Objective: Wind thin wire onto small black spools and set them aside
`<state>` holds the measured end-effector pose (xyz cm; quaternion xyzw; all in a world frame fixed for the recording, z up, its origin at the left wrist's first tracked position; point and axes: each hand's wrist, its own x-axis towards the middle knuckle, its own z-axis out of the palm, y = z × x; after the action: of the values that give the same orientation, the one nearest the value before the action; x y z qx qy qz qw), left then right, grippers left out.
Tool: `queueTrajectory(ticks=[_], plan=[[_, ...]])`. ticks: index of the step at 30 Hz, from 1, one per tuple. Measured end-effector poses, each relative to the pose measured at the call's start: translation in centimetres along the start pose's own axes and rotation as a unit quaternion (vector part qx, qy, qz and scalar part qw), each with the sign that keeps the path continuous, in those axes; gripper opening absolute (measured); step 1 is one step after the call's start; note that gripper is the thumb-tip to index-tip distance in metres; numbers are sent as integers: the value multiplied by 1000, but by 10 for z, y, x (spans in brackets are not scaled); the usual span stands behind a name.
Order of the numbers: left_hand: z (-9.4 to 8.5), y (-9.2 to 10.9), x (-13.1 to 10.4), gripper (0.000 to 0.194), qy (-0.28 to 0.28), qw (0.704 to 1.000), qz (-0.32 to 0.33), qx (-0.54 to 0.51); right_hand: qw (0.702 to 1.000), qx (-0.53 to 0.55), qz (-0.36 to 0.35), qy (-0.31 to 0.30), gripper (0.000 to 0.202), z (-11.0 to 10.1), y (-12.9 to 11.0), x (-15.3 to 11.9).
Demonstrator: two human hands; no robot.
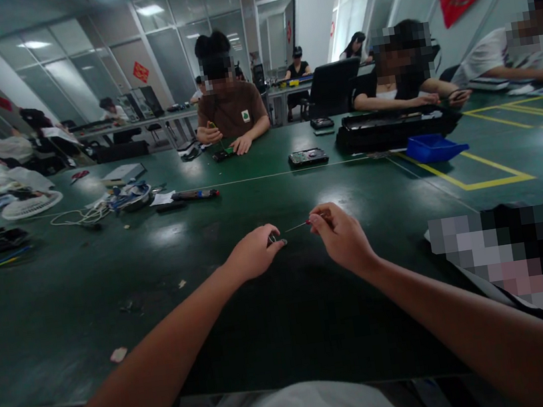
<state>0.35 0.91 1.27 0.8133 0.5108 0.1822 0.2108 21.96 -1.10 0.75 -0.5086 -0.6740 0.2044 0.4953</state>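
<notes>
My left hand [257, 251] is closed around a small dark part with a metallic glint [272, 238]; most of it is hidden by the fingers and its kind is unclear. In my right hand [340, 233] is a thin screwdriver [298, 227], pinched near the red end of its handle. Its shaft points left, and the tip ends a little short of the small part, apart from it. Both hands are held over the green tabletop [288, 322], in front of my body.
Ahead lie a hard drive [308, 156], a long black casing [395, 127] and a blue tray [434, 147]. Cables [86, 215] and a dark bar-shaped part [195, 194] are at left. A person in a brown shirt [231, 115] works opposite. Small scraps [119, 354] lie near my left forearm.
</notes>
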Motion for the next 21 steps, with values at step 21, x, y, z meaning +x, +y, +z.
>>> queueTrajectory(ticks=[21], plan=[[-20, -35, 2, 28, -1, 997, -61, 43, 1000, 2, 8, -2, 17, -2, 1, 1]])
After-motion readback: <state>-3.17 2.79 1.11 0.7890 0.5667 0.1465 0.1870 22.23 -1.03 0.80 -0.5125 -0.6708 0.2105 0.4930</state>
